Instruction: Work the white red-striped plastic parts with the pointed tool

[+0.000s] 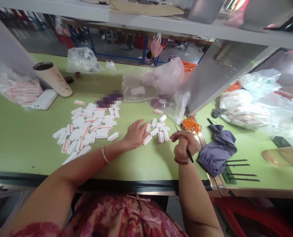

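My left hand (136, 134) lies palm down on the green table with its fingers stretched out. Its fingertips touch the near edge of a small group of white plastic pieces (160, 124), some with an orange stripe. Closed in a fist, my right hand (184, 144) grips a thin tool with a black handle (190, 155). The handle sticks out below the fist, and a fine tip shows above it; the tool's exact kind is hidden. To the left of my left hand spreads a larger heap of white pieces (87, 126). Small orange frames (191, 125) are piled just beyond my right hand.
Clear plastic bags (158, 82) lie at the back. A beige cup (53, 80), a white case (45, 99) and a bag of striped pieces (18, 90) stand at left. A purple cloth sleeve (218, 149) lies at right, near a grey upright panel (225, 72). A shelf (146, 20) crosses overhead.
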### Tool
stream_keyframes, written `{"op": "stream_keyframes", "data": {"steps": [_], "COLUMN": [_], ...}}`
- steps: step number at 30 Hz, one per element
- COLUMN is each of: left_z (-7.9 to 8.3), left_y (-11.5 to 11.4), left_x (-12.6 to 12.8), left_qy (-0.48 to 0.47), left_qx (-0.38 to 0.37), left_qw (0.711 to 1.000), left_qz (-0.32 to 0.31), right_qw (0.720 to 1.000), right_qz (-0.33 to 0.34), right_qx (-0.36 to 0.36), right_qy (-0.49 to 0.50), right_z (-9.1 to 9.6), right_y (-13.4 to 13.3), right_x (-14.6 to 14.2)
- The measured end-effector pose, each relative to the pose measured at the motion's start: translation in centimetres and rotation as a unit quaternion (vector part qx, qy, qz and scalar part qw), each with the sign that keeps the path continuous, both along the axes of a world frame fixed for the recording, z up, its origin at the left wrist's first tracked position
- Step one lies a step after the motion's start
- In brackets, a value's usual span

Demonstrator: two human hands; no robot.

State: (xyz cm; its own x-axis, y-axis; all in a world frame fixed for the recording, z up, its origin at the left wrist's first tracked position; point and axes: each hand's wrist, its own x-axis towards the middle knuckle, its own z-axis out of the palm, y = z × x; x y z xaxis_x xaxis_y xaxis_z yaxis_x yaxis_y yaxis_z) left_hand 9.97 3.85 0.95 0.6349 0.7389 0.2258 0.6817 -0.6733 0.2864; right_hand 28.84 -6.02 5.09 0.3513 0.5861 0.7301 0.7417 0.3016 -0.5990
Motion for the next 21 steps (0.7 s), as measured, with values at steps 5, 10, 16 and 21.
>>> {"op": "stream_keyframes", "data": {"steps": [5, 10, 16, 21], "left_z": [-0.5, -0.2, 0.6, 3.2], "left_y": [7.0, 9.2, 7.5, 4.9], "left_x": [7.9, 9.6, 8.2, 4.4], "left_qy": [-0.034, -0.016, -0.018, -0.064], "left_qx": [-0.080, -0.096, -0.108, -0.106], "left_qw": [0.996, 0.995, 0.994, 0.992], "left_qz": [0.006, 0.001, 0.013, 0.036], "right_qw": [0.999, 1.000, 0.999, 0.995], "right_qz": [-0.004, -0.008, 0.023, 0.062], "right_qx": [0.000, -0.013, -0.035, -0.036], "right_qy": [0.033, 0.023, -0.016, -0.067], "right_z": [-0.7, -1.1, -1.9, -1.9], "right_y": [1.2, 1.6, 1.9, 1.8], "right_x": [1.4, 1.9, 1.3, 0.7]}}
